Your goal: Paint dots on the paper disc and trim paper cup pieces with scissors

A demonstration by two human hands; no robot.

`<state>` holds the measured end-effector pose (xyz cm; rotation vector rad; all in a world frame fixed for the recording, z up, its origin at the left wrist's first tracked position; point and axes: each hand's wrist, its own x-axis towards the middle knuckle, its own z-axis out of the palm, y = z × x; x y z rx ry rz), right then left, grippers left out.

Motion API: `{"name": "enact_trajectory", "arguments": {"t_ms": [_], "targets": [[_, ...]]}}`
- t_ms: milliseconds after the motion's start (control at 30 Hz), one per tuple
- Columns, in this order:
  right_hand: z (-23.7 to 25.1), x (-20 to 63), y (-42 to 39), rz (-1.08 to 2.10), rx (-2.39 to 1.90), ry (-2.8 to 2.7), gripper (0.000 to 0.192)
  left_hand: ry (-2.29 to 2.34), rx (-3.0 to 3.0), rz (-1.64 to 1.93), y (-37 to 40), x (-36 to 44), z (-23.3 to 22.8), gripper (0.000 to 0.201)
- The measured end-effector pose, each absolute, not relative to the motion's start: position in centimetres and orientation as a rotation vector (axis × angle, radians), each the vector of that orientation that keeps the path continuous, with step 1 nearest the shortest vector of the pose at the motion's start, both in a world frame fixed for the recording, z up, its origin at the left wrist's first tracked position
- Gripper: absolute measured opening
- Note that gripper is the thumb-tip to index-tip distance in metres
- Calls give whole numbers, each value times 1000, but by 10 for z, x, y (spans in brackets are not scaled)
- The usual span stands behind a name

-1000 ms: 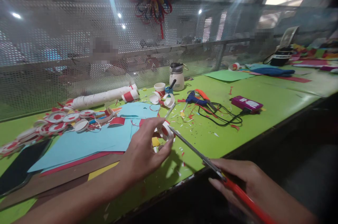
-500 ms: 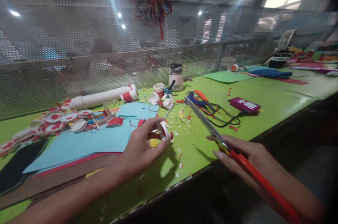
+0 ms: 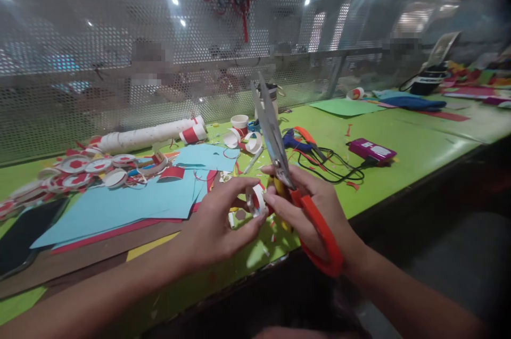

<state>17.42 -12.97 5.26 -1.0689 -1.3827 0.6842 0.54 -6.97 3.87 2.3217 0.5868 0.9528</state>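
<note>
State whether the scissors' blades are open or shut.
Shut: the scissors in the right hand show one closed blade pointing upward.

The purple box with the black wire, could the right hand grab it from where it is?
Probably yes, but not right away. The purple box lies in the open on the green table, nothing covering it. But the right hand is full: it grips the orange scissors and touches the paper ring.

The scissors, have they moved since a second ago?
Yes. The scissors swung from lying low at the table edge to blades pointing up, in the right hand, now beside the paper ring held by the left hand.
</note>
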Motion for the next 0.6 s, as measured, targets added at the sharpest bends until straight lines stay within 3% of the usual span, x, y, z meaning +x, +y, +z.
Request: {"name": "enact_trajectory", "arguments": {"t_ms": [600], "targets": [[35, 179, -121, 147, -981, -1723, 27, 725, 2795, 822, -71, 3, 42, 32]]}}
